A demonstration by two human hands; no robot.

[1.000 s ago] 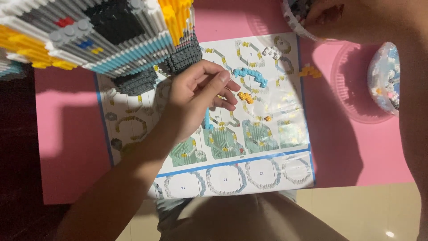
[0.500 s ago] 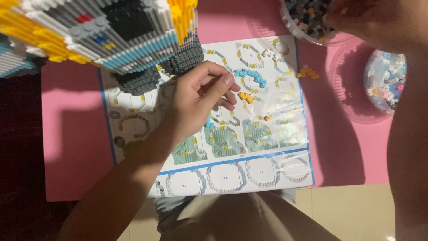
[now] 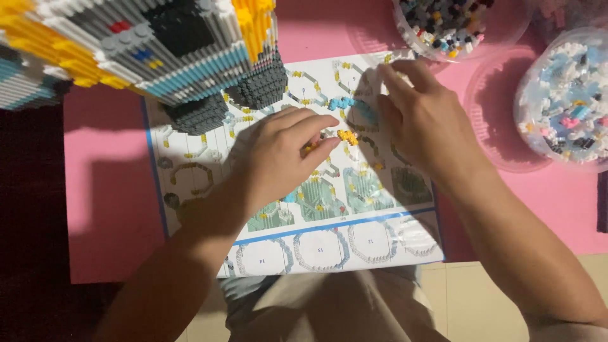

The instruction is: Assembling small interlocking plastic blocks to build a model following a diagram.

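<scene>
Two bare hands rest on a big paper sheet of building steps point(image 3: 329, 247), which lies flat on a pink mat point(image 3: 107, 209); the left hand point(image 3: 278, 155) lies in the middle of the sheet with its thumb and first finger pinched close together, a narrow grip, and something small and yellow shows at the tips, but it is too small to tell if it is held; just beside those fingertips sits a little clump of yellow bricks point(image 3: 347, 136) on the paper; the right hand point(image 3: 424, 126) lies flat and spread out on the right part of the sheet, its grip wide and holding nothing that shows; its fingers touch or cover the end of a short row of light blue bricks point(image 3: 345, 102), which lies on the sheet near the top; a big brick model point(image 3: 145, 50) in white, yellow, grey, black and blue stands at the top left, and its dark grey rounded parts hang over the top edge of the sheet; at the top right a clear tub of mixed dark and bright bricks point(image 3: 443, 22) sits on the mat; further right, a second clear tub of white and pale blue bricks point(image 3: 563, 95) sits well apart from the hands.
</scene>
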